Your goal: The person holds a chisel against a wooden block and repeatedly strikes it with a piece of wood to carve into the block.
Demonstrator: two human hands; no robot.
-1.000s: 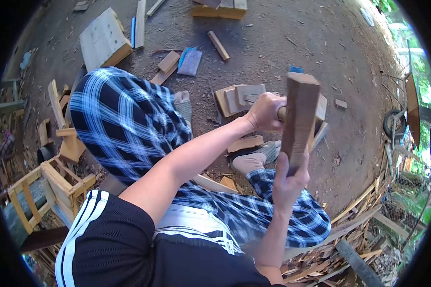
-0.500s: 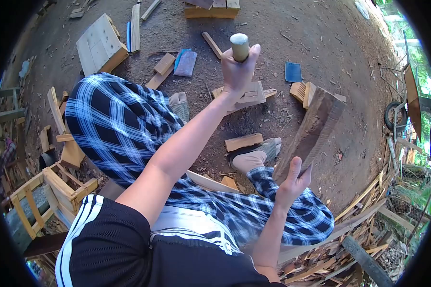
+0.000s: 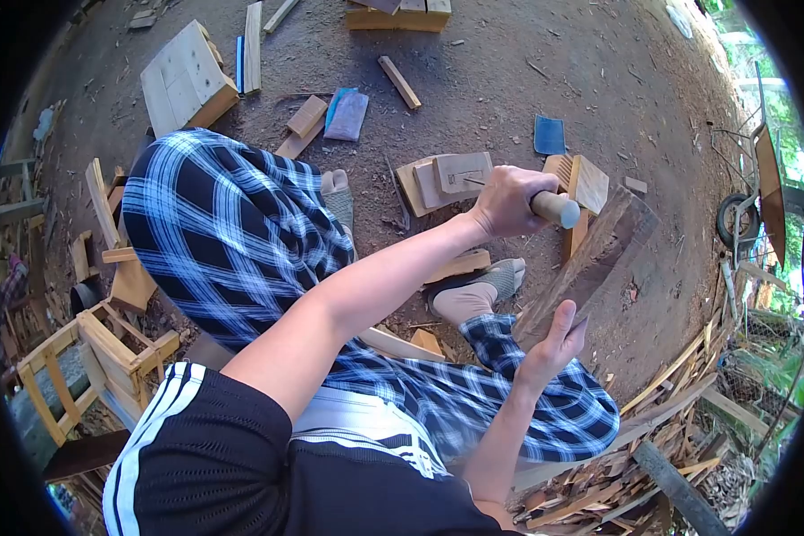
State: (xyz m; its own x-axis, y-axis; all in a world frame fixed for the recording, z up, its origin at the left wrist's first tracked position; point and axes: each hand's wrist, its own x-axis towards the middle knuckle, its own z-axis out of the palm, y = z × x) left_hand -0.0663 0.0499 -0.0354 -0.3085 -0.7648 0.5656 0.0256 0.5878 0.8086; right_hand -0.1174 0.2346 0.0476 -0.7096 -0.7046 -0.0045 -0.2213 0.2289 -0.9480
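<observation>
My left hand is wrapped round a round wooden handle with a pale end. Whatever the handle is fixed to is hidden by the hand. It is raised near the upper part of a long, rough brown piece of wood. Lower down, my right hand holds that piece by its near end, thumb on the near side. The piece slants up to the right. Behind the left hand lies a wooden block with a dark mark on its face.
Wooden blocks and a blue sheet lie on the dirt ground beyond the hands. A purple packet lies further left. Wooden frames stand at left; scrap wood is piled at lower right. A wheelbarrow is far right.
My left hand has swung down and right with the handle, from above the marked block to near the long piece. The right hand and the piece have shifted slightly.
</observation>
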